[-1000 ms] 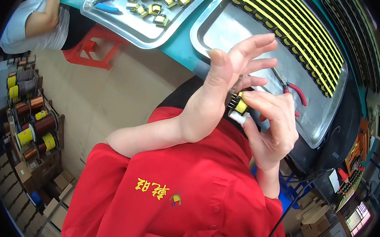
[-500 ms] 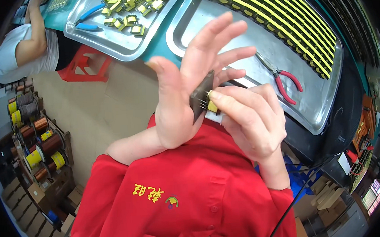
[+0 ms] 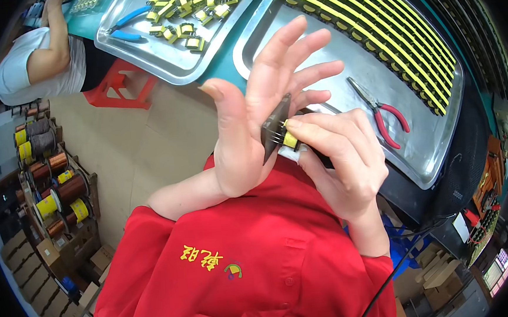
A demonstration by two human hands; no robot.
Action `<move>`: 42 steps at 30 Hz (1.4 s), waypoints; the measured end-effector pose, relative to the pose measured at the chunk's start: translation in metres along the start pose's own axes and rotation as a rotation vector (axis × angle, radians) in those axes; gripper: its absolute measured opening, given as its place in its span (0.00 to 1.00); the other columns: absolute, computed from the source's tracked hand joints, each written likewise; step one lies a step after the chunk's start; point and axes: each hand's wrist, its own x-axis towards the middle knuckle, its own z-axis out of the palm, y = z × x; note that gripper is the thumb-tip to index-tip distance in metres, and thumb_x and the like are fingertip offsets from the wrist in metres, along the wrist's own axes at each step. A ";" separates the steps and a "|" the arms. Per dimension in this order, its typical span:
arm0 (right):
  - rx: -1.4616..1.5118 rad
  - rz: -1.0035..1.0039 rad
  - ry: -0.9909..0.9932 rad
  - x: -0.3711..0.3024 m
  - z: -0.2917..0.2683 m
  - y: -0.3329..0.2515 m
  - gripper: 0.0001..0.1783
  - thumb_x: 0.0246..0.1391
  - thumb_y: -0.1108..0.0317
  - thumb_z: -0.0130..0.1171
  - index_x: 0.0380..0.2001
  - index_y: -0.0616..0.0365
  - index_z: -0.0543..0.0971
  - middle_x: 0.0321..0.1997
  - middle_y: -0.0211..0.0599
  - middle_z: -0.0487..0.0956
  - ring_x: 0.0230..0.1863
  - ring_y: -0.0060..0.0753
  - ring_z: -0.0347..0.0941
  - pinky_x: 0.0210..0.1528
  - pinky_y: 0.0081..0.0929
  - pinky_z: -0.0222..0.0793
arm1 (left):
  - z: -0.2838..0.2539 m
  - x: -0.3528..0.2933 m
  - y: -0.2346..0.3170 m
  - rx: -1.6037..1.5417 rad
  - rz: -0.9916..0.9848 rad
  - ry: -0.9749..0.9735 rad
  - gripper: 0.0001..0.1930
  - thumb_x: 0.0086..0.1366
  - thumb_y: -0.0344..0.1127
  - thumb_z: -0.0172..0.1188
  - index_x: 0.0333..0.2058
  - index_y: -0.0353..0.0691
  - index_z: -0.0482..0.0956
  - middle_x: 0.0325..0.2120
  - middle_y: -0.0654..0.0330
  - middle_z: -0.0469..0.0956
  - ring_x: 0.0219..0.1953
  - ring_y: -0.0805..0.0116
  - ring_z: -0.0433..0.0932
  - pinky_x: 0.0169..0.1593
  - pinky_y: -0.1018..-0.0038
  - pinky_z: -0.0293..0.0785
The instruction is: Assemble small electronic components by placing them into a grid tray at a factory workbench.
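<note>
Head view: a person in a red shirt holds both hands close together. The right hand (image 3: 348, 158) pinches one small yellow-and-black coil (image 3: 290, 139) between thumb and fingertips, its thin pins turned toward a dark flat plate (image 3: 275, 119) resting against the palm of the left hand (image 3: 237, 130), whose fingers are spread wide, its grip released. Whether pins and plate touch, I cannot tell. A white scrap (image 3: 289, 153) shows just below the coil. This piece seems partway through handling. Neat rows of coils (image 3: 374, 26) across the right metal tray (image 3: 430, 152) are probably done; the loose heap of coils (image 3: 185, 9) in the left metal tray (image 3: 165, 61) may be left to do, though that is unclear. Red-handled pliers (image 3: 374, 102) lie on the right tray's bare part, blue-handled pliers (image 3: 126, 35) beside the heap. Spread left fingers hide some of the right tray's near edge. Beyond, a co-worker (image 3: 21, 69) is at the teal worktop (image 3: 224, 66), near a red stool (image 3: 137, 95); wire spools (image 3: 48, 205) stand far left.
</note>
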 end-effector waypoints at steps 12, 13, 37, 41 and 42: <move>-0.150 -0.083 -0.007 0.006 0.006 -0.005 0.25 0.29 0.84 0.65 0.38 0.60 0.82 0.35 0.36 0.81 0.26 0.34 0.68 0.27 0.25 0.67 | -0.007 -0.003 0.005 0.151 0.009 0.033 0.53 0.57 0.82 0.20 0.70 0.47 0.43 0.68 0.50 0.51 0.65 0.53 0.61 0.62 0.66 0.58; -0.152 -0.076 -0.006 0.006 0.007 -0.005 0.25 0.29 0.84 0.65 0.38 0.60 0.82 0.35 0.36 0.81 0.26 0.34 0.68 0.27 0.25 0.67 | -0.007 -0.004 0.004 0.123 0.012 0.046 0.53 0.58 0.81 0.22 0.70 0.44 0.44 0.68 0.49 0.52 0.65 0.54 0.60 0.63 0.67 0.57; -0.022 -0.014 -0.198 0.019 0.011 0.013 0.18 0.32 0.79 0.65 0.33 0.59 0.80 0.30 0.36 0.77 0.34 0.41 0.73 0.34 0.32 0.70 | -0.004 -0.001 0.003 0.129 -0.178 0.219 0.45 0.68 0.71 0.18 0.64 0.36 0.58 0.60 0.49 0.64 0.59 0.57 0.69 0.63 0.63 0.61; -0.003 -0.007 -0.164 0.016 0.013 0.014 0.18 0.32 0.78 0.65 0.34 0.58 0.80 0.30 0.36 0.77 0.34 0.41 0.73 0.34 0.32 0.70 | -0.006 0.003 -0.001 0.124 -0.128 0.186 0.45 0.67 0.71 0.18 0.64 0.36 0.56 0.60 0.48 0.64 0.60 0.55 0.68 0.64 0.62 0.60; 0.024 0.004 -0.143 0.015 0.013 0.013 0.18 0.32 0.79 0.65 0.34 0.58 0.80 0.30 0.36 0.77 0.33 0.40 0.73 0.33 0.31 0.70 | -0.005 0.006 0.000 0.136 -0.081 0.150 0.46 0.67 0.71 0.18 0.65 0.36 0.55 0.60 0.47 0.63 0.61 0.53 0.67 0.64 0.61 0.60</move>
